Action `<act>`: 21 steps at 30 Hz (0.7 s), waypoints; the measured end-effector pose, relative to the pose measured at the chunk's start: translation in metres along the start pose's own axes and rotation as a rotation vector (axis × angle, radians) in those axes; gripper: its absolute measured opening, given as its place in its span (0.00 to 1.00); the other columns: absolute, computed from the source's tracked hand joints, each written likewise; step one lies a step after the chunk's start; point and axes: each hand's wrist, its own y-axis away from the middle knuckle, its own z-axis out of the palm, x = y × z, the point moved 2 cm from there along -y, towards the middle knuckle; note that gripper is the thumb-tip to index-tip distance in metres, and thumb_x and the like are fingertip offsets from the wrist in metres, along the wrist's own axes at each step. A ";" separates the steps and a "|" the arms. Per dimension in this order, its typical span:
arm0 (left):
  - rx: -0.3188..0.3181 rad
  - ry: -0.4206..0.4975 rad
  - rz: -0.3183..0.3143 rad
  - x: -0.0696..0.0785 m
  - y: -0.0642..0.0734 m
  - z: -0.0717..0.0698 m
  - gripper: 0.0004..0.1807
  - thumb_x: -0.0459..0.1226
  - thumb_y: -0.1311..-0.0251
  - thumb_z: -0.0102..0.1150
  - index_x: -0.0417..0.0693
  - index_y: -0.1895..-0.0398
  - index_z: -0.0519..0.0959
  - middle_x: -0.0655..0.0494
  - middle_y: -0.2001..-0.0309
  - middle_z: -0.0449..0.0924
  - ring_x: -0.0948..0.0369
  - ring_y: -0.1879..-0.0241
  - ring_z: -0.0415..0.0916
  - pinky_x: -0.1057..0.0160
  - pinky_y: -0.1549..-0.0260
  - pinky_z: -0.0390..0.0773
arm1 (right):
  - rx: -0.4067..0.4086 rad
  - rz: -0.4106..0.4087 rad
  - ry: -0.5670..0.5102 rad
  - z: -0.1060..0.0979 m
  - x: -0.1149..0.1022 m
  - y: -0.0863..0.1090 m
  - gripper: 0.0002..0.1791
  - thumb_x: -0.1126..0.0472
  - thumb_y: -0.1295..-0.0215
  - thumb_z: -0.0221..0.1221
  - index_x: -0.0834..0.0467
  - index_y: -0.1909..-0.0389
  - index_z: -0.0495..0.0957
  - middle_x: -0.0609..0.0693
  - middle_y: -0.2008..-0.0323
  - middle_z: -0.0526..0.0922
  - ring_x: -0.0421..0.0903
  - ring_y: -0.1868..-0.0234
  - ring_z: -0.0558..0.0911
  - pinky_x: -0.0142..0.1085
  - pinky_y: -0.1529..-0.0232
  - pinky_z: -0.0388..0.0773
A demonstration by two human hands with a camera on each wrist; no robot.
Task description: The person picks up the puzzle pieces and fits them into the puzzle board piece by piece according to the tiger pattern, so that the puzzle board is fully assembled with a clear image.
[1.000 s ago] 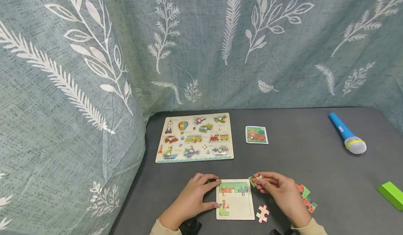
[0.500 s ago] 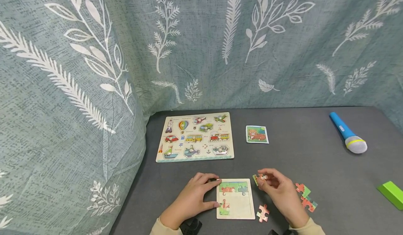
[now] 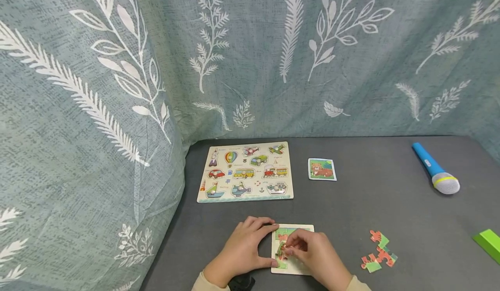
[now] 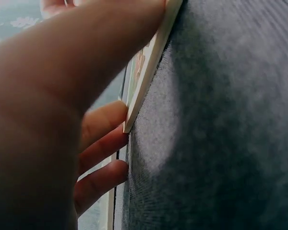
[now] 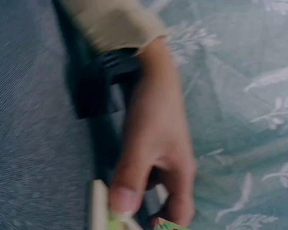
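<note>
A square wooden puzzle board [image 3: 293, 270] lies flat before me with a few picture pieces in it. My left hand [image 3: 243, 251] rests at the board's left side, index fingertip at the upper left corner and thumb on the lower left edge. Its fingers [image 4: 103, 184] stretch past the corner in the left wrist view. Over the board's left half, my right hand [image 3: 315, 254] pinches a green and orange jigsaw piece [image 3: 279, 251] between thumb and fingers. That hand covers much of the board. In the right wrist view a green patterned corner [image 5: 168, 224] shows below the fingers.
Several loose jigsaw pieces [image 3: 384, 256] lie to the right. Farther back are a wooden vehicle puzzle [image 3: 244, 188], a small square picture card [image 3: 322, 169] and a blue toy microphone [image 3: 435, 167]. A green block [image 3: 488, 244] sits at far right, and a patterned curtain [image 3: 265, 65] hangs behind.
My right hand has carried the pinched piece leftward from beside the board to over its left half. The piece lying right of the board is now hidden by that arm. The left hand stays at the edge.
</note>
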 end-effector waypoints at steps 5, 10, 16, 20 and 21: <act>-0.007 0.011 -0.012 0.002 0.001 0.000 0.44 0.62 0.48 0.77 0.58 0.28 0.77 0.62 0.32 0.73 0.60 0.38 0.68 0.49 0.44 0.73 | -0.001 -0.101 0.126 0.015 0.002 -0.003 0.09 0.61 0.42 0.75 0.47 0.71 0.84 0.33 0.72 0.80 0.29 0.72 0.74 0.30 0.70 0.74; -0.012 0.013 -0.010 0.002 0.002 -0.003 0.44 0.62 0.47 0.77 0.57 0.27 0.76 0.61 0.31 0.72 0.59 0.37 0.68 0.49 0.45 0.73 | 0.032 -0.315 0.296 0.024 0.001 0.000 0.11 0.67 0.45 0.77 0.48 0.67 0.87 0.37 0.62 0.84 0.37 0.61 0.78 0.34 0.59 0.80; -0.013 0.005 -0.013 0.003 0.002 -0.002 0.45 0.63 0.48 0.76 0.58 0.27 0.76 0.62 0.31 0.72 0.59 0.37 0.68 0.48 0.46 0.73 | 0.063 -0.531 0.535 0.027 0.001 0.009 0.12 0.66 0.48 0.77 0.52 0.62 0.90 0.42 0.57 0.86 0.43 0.55 0.82 0.36 0.53 0.81; 0.000 -0.009 -0.018 0.004 0.002 0.000 0.45 0.62 0.49 0.78 0.58 0.28 0.77 0.63 0.32 0.73 0.60 0.37 0.68 0.49 0.46 0.74 | 0.105 -0.595 0.676 0.029 0.003 0.015 0.13 0.59 0.47 0.78 0.48 0.59 0.90 0.39 0.57 0.87 0.41 0.54 0.81 0.37 0.55 0.79; 0.004 -0.014 -0.018 0.005 0.002 0.000 0.45 0.62 0.49 0.78 0.58 0.28 0.77 0.63 0.32 0.73 0.60 0.38 0.69 0.50 0.47 0.74 | 0.120 -0.606 0.700 0.029 0.004 0.016 0.14 0.57 0.47 0.78 0.47 0.59 0.91 0.38 0.56 0.87 0.41 0.53 0.81 0.38 0.56 0.79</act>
